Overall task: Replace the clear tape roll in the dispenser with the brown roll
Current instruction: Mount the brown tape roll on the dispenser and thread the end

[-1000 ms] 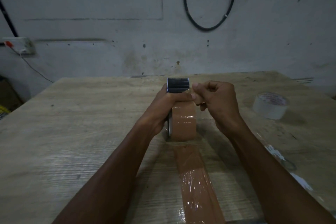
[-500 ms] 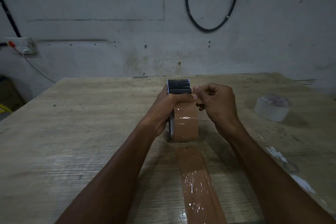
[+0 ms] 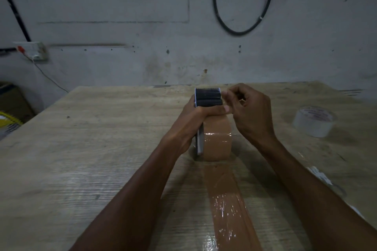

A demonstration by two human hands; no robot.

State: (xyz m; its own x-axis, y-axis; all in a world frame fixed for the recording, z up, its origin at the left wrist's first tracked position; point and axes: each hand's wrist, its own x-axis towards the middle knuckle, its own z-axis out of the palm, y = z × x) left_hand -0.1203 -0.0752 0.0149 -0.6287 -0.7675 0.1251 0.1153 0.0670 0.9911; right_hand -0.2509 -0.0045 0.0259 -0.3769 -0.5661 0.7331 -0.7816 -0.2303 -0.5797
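Bare grey concrete fills the top half of the frame, with a black cable loop (image 3: 242, 16) hanging at upper right and a socket plate (image 3: 33, 50) with a thin wire at the left edge; below it the wooden table (image 3: 91, 149) spreads pale and grainy, dimly lit. At centre frame your left hand (image 3: 189, 126) is clenched around the dispenser (image 3: 207, 97), holding it upright on the table with the brown roll (image 3: 217, 140) already seated in it, low end touching the wood. Your right hand (image 3: 251, 114) sits just beside the dispenser's black head, fingers curled and pinched at the spot where the tape meets the rollers; whether they actually grip the tape end I cannot tell, since the thumb hides it. A strip of brown tape (image 3: 228, 206) lies stuck along the table from the roll toward the bottom of the frame. The clear roll (image 3: 314, 121) rests flat at right, well apart from your hands, so the swap itself looks done. You seem to be on the threading or finishing step: next you would likely guide the free end through the head and over the blade, keeping the left grip firm so the dispenser does not tip, and keeping fingertips off the serrated edge.
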